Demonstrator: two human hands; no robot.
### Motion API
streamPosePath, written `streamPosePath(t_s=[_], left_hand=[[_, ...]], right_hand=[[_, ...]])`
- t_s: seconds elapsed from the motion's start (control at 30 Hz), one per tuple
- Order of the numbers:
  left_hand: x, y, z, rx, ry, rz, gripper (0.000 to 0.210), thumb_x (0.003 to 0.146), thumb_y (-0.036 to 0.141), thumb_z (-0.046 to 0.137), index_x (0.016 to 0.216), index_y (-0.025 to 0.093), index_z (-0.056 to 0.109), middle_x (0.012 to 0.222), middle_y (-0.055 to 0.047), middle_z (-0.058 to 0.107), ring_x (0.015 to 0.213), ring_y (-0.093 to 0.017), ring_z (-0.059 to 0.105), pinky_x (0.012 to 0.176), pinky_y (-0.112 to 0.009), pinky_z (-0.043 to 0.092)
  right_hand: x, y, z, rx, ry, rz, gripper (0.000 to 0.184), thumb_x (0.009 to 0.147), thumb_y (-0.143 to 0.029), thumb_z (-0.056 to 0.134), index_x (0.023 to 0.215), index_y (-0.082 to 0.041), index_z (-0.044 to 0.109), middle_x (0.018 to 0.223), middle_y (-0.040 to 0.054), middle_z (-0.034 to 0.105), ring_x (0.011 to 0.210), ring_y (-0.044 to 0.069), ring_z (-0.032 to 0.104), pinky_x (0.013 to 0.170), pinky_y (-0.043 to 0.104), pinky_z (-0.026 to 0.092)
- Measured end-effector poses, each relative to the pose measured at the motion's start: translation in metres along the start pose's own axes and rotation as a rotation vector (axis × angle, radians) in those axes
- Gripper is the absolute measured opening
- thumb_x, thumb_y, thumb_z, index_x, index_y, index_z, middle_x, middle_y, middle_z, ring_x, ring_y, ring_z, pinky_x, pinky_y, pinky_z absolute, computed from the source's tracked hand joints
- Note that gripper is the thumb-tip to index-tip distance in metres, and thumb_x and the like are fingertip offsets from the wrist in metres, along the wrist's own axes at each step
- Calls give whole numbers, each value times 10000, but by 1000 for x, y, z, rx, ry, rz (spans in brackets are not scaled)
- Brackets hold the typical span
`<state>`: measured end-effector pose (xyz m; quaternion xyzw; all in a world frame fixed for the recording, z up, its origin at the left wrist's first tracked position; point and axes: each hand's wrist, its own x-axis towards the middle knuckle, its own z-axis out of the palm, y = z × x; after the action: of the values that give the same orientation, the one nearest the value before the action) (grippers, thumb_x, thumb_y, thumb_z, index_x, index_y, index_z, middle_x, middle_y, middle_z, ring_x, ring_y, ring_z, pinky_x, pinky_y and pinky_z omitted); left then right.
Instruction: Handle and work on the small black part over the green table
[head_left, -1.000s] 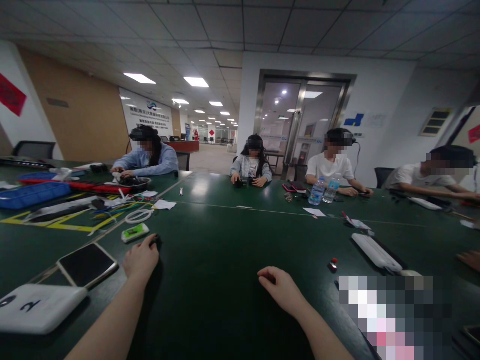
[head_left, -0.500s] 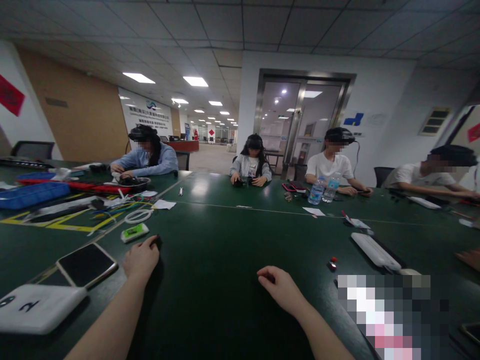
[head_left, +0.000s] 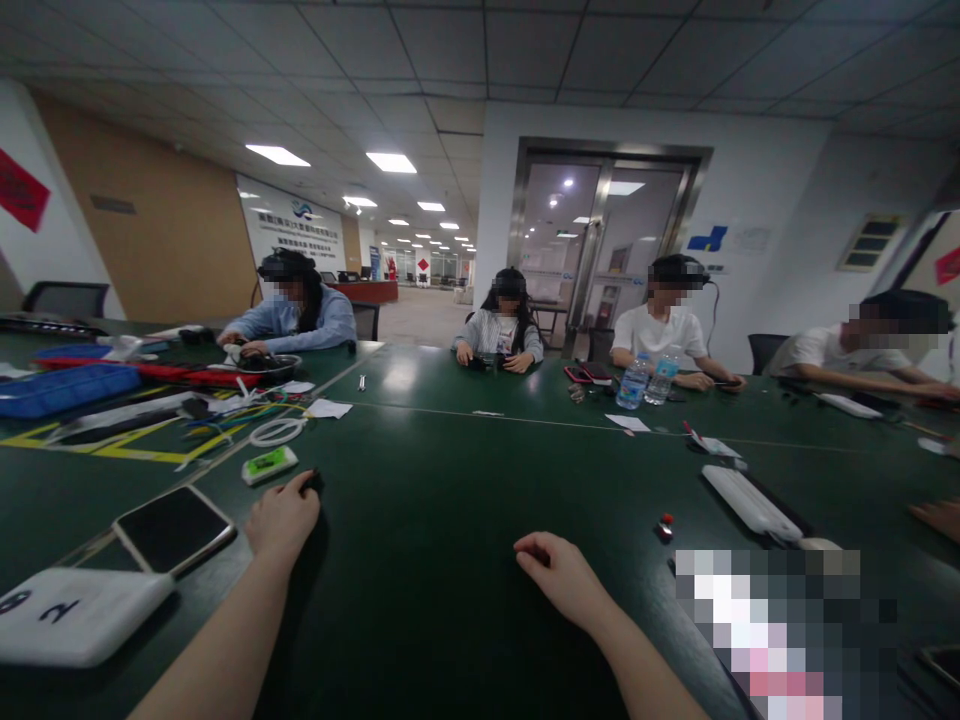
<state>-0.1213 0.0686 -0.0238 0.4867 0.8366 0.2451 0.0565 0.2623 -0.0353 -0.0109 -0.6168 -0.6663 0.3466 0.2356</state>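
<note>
My left hand [head_left: 283,518] rests low over the green table [head_left: 420,520], its fingers bent round a small black object [head_left: 315,483] that is mostly hidden; its kind I cannot make out. Just beyond that hand lies a white case with a bright green label [head_left: 269,465]. A phone with a dark screen [head_left: 174,530] is to its left. My right hand [head_left: 564,578] lies on the table at right of centre, fingers loosely curled together, with nothing visible in them. The nearest thing on its right is a small red and silver item [head_left: 664,527].
A white power bank [head_left: 82,615] sits at the near left. Cables [head_left: 276,432] and a blue tray [head_left: 67,388] are farther left. At right lie a long white device [head_left: 752,503] and a blurred-out panel. Water bottles [head_left: 634,382] stand across the table, where several people sit.
Both my hands stay where they were. Across the table, the seated people shift their hands and heads slightly.
</note>
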Motion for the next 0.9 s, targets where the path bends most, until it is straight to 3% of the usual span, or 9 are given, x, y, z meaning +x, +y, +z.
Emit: streamPosePath(t_s=[0.13, 0.9], left_hand=[[0, 1, 0, 88, 3, -40, 468, 813, 363, 366, 1245, 300, 534, 1226, -116, 542, 1102, -335, 504, 871, -446, 417], [-3, 5, -4, 80, -39, -56, 486, 818, 394, 342, 1260, 294, 515, 1260, -120, 515, 1125, -341, 482, 867, -460, 412]], right_hand=[[0, -1, 0, -4, -5, 11, 233, 848, -285, 511, 1041, -232, 630, 1032, 25, 633, 948, 186, 596, 797, 291, 471], [-1, -3, 0, -5, 4, 10, 224, 845, -271, 514, 1036, -236, 628, 1034, 18, 631, 953, 181, 591, 810, 292, 467]])
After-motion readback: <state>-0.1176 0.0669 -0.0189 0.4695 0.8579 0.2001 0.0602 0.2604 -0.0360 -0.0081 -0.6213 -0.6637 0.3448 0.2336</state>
